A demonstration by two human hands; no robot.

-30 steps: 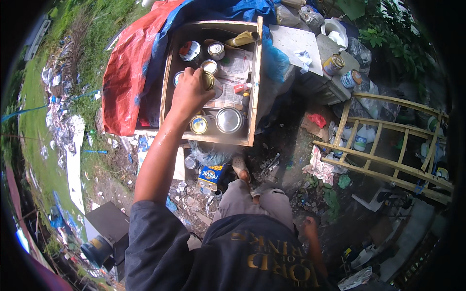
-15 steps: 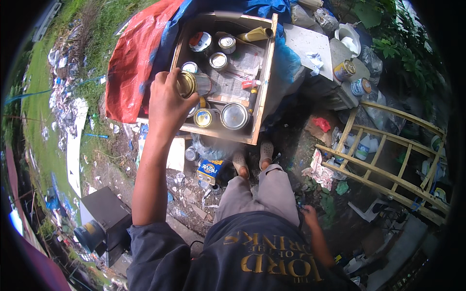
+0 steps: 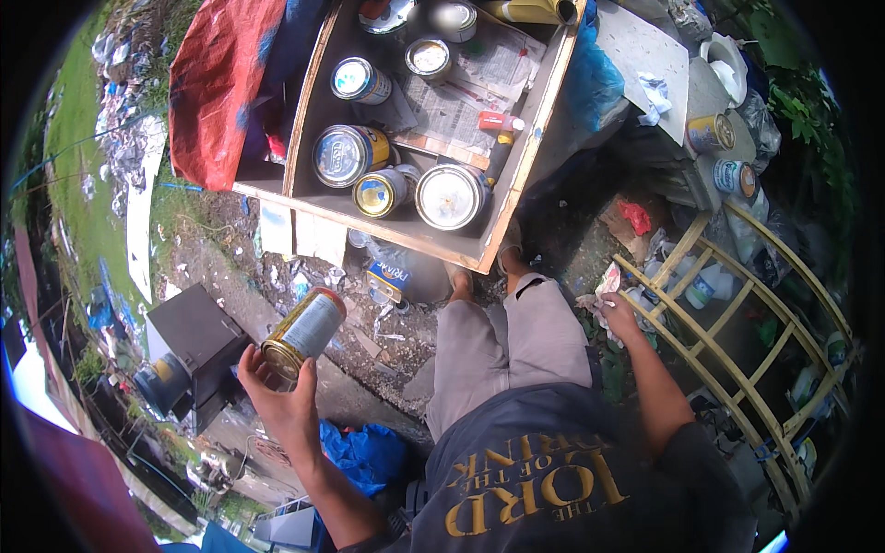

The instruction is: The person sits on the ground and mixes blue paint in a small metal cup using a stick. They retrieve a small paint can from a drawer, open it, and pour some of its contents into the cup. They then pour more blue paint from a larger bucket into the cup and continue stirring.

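My left hand [image 3: 283, 396] grips a paint can [image 3: 309, 327] by its gold-coloured end, thumb and fingers on opposite sides. The can is tilted in the air beyond the box's near left corner, its pale label showing. On the right, my right hand [image 3: 622, 318] is closed on a crumpled whitish cloth with reddish stains [image 3: 608, 278]. In front of me stands a wooden box [image 3: 406, 232] lined with newspaper. Several cans are inside, among them a large white-topped can [image 3: 450, 196], a yellow-topped can [image 3: 378, 194] and a blue-labelled can [image 3: 341, 155].
A red tube [image 3: 501, 122] lies in the box. A wooden ladder-like frame [image 3: 737, 327] leans at right, near two cans [image 3: 712, 134] on a ledge. A dark metal box [image 3: 195, 324] stands at left, a blue plastic bag [image 3: 364, 456] below. Litter covers the ground.
My left hand has brought the can out of the box, down and toward me. My right hand has moved up from beside my leg to the cloth. The view has shifted.
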